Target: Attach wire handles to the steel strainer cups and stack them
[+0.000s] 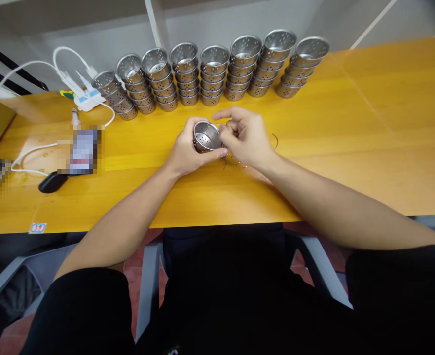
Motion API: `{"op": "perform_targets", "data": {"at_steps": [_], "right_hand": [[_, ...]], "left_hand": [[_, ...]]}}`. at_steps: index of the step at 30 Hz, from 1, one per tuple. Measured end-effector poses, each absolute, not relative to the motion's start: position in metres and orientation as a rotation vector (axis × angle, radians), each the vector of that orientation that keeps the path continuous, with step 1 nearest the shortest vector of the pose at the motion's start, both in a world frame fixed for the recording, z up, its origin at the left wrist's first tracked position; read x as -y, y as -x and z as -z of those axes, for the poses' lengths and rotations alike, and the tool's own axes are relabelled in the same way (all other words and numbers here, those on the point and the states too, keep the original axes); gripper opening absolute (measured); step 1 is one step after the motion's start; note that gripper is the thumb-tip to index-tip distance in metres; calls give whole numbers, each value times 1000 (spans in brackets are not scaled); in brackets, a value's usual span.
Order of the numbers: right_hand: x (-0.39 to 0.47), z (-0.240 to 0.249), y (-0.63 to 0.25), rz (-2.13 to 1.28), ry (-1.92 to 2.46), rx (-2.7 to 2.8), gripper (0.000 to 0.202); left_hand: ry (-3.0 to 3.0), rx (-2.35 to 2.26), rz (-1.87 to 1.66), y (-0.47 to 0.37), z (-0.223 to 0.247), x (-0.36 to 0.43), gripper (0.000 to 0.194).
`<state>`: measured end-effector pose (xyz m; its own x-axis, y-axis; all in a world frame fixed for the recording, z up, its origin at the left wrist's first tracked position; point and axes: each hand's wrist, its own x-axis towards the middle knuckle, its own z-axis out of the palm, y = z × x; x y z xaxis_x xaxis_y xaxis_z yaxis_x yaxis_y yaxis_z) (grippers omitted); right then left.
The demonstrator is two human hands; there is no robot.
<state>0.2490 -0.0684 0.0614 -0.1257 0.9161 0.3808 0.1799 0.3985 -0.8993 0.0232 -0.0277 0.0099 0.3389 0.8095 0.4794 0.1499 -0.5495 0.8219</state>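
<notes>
**On the worktop [369, 167]: steadying a perforated metal cup [207, 140]**

Near the middle of the surface, the left hand [186, 150] wraps the cup, its grip pressed around the wall, with the mouth facing up. The right hand [252, 140] works at the cup's right rim, forefinger extended and thumb drawn close to the curled fingers; whether its grip pinches anything cannot be told. Thin curved wires [275, 141] lie beneath and beside it. Good handling here probably calls for a firm left hold that leaves the right rim accessible, and small, light movements of the right fingertips; a loose wire end could snag.

Behind, eight stacks of similar cups [213, 79] stand in a row before a grey panel [239, 19], limiting forward reach. To the left, a blurred phone [82, 153], a black object [53, 182] and a white power strip [88, 102] narrow the space; the widest room for moving lies rightward. The front edge runs beneath both forearms, so wires swept bodyward might fall.
</notes>
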Motion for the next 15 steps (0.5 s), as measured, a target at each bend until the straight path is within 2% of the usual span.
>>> {"op": "perform_targets", "data": {"at_steps": [3, 9, 12, 15], "right_hand": [[71, -70, -249, -940, 945, 1569, 26], [70, -85, -267, -1229, 745, 1699, 60], [68, -85, -271, -1289, 726, 1708, 70], [67, -83, -270, -1332, 688, 1676, 70]], "left_hand": [[-1944, -873, -1209, -19, -15, 30, 109], [-1778, -790, -1120, -11, -19, 27, 92], [-1820, -698, -1122, -10, -16, 23, 95], [-1939, -631, -1175, -12, -8, 20, 102]]}}
